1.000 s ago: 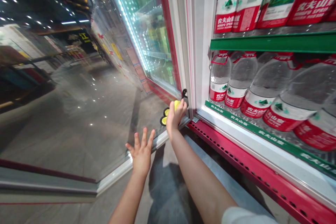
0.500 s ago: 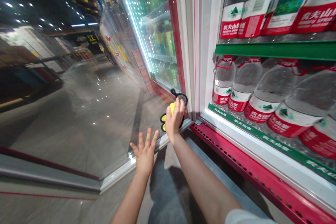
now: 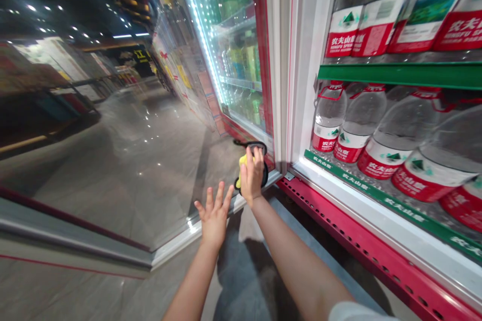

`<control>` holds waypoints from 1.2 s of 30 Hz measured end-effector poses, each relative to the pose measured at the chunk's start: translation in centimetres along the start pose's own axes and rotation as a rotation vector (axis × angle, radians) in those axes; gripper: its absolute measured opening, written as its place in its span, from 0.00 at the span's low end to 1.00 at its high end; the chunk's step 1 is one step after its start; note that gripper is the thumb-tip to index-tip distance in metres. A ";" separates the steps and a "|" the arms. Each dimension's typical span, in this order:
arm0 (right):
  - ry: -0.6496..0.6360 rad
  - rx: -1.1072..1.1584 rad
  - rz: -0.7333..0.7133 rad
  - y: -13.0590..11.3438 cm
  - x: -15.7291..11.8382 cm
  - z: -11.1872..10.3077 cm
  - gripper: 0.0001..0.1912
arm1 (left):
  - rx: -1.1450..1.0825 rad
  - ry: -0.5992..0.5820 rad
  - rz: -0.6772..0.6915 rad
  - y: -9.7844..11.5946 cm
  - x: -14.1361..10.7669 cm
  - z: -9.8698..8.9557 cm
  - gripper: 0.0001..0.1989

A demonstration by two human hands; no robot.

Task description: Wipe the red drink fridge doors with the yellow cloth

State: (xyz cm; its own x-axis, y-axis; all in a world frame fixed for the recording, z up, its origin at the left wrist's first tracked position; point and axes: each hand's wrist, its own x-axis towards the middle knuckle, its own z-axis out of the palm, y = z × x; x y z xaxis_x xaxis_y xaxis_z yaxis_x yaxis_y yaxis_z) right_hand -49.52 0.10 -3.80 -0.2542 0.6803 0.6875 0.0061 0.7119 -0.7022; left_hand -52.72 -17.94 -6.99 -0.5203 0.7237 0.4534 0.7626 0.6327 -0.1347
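As the left hand [image 3: 214,216] splays, the right hand [image 3: 253,176], grip unclear, covers yellow cloth [image 3: 242,160].

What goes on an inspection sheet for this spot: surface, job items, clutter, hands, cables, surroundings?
Surface: glass door, open, glare spots.
Job items: yellow-and-black cloth against the lower glass, partly covered.
Clutter: large water bottles in rows on shelves at right.
Hands: left hand at the door's lower edge, fingers spread; right hand over the cloth, grip unclear.
Cables: nothing seen.
Surroundings: red perforated panel below the shelves; grey floor; drinks shelves visible in the glass, blurry.
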 end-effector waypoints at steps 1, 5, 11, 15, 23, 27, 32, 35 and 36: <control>-0.052 -0.003 -0.017 0.6 -0.9 0.1 0.28 | 0.003 -0.003 -0.001 0.0 0.0 -0.1 0.41; 0.035 0.039 0.284 3.4 -4.5 1.2 0.29 | 0.024 -0.012 -0.005 0.2 0.1 -0.5 0.41; 0.199 0.121 0.578 2.1 -5.7 3.3 0.34 | -0.028 -0.017 0.024 0.0 0.1 -0.7 0.41; 0.251 0.169 0.710 2.4 -3.7 2.4 0.32 | -0.030 -0.023 0.030 -0.2 -0.2 -1.1 0.39; 0.290 0.164 0.798 0.6 -2.7 3.5 0.32 | -0.052 -0.013 0.053 -0.4 -0.4 -0.6 0.41; 0.286 0.143 0.666 1.1 -1.0 2.3 0.30 | -0.013 -0.049 0.053 0.0 0.0 -1.3 0.42; 0.328 0.111 0.723 0.6 -3.4 3.1 0.31 | 0.043 -0.082 0.212 -2.2 -1.7 -3.7 0.38; 0.320 0.125 0.741 -2.0 -5.9 5.0 0.31 | 0.074 -0.017 0.189 -5.2 -4.2 -4.9 0.35; 0.310 0.136 0.725 -2.7 -6.2 5.3 0.32 | 0.089 0.004 0.158 -6.2 -5.0 -5.3 0.34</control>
State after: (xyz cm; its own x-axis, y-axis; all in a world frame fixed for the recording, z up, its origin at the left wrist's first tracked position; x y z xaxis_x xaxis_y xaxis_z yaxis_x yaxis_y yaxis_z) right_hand -53.10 -6.98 -7.17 0.0482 0.9972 0.0571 -0.0557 0.0598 -0.9967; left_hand -52.81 -26.89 -3.74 -0.3952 0.8149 0.4240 0.7975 0.5334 -0.2819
